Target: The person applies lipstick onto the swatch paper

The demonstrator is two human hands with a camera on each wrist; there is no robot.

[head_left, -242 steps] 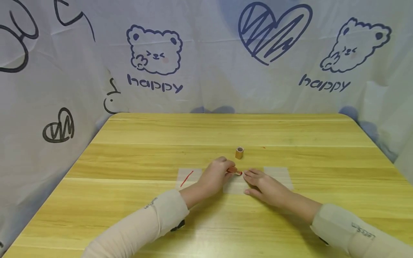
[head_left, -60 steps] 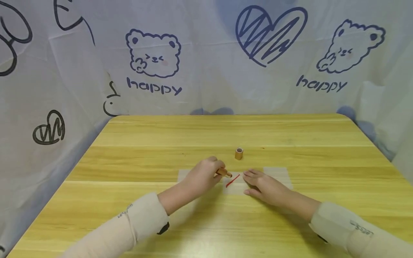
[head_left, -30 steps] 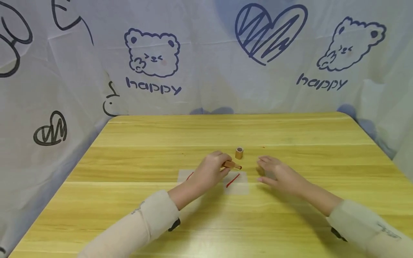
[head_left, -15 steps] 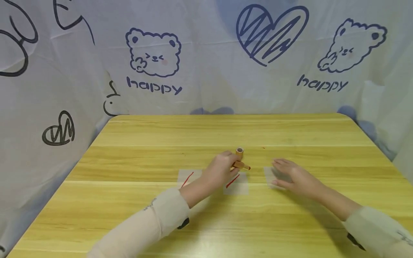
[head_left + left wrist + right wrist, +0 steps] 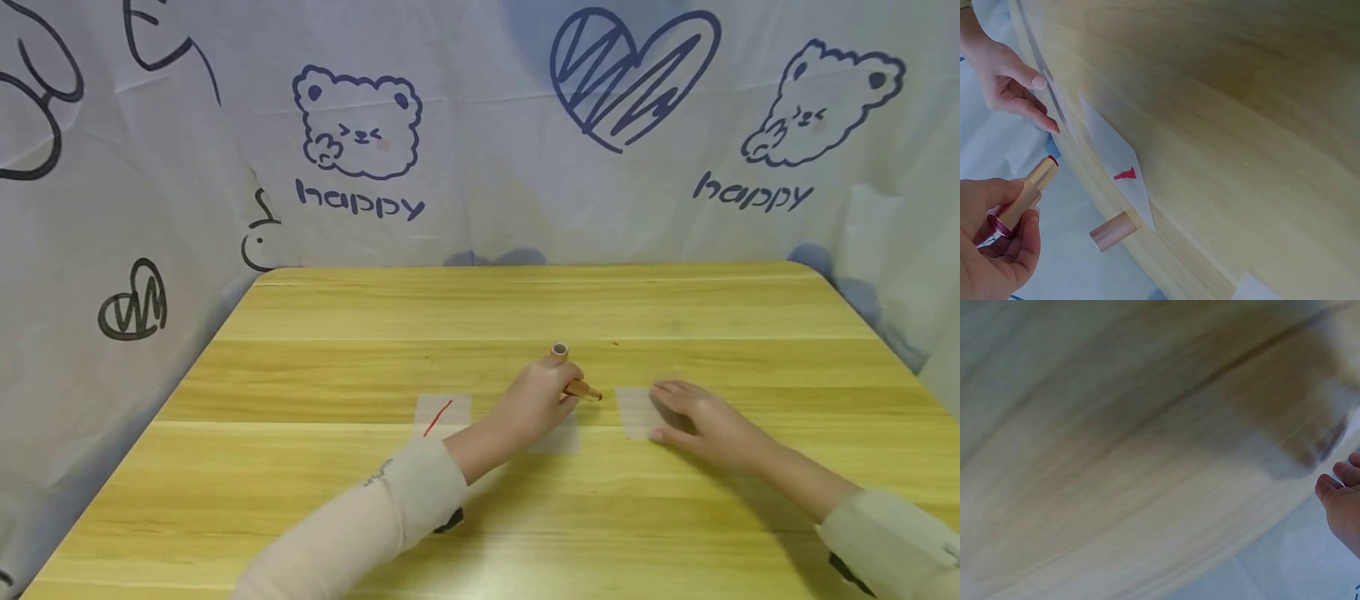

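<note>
My left hand (image 5: 534, 406) pinches an uncapped lipstick (image 5: 1025, 197) with a gold case and a red tip, held above the table between the middle and right papers. The middle paper (image 5: 1113, 147) bears a red stroke, seen in the left wrist view and covered by my hand in the head view. My right hand (image 5: 708, 425) reaches over the right paper (image 5: 633, 412), its fingers extended and close above the sheet's right part. No mark shows on the visible part of that paper. The lipstick cap (image 5: 1113, 232) stands upright just behind my left hand.
The left paper (image 5: 442, 415) lies on the wooden table (image 5: 337, 500) with one red slanting line on it. A tiny red speck (image 5: 615, 343) lies behind the papers. White cloth (image 5: 480, 183) with drawings hangs behind the table.
A red stroke was drawn on the middle paper. My right hand then left that paper and moved right over the right one. My left hand followed rightward with the lipstick.
</note>
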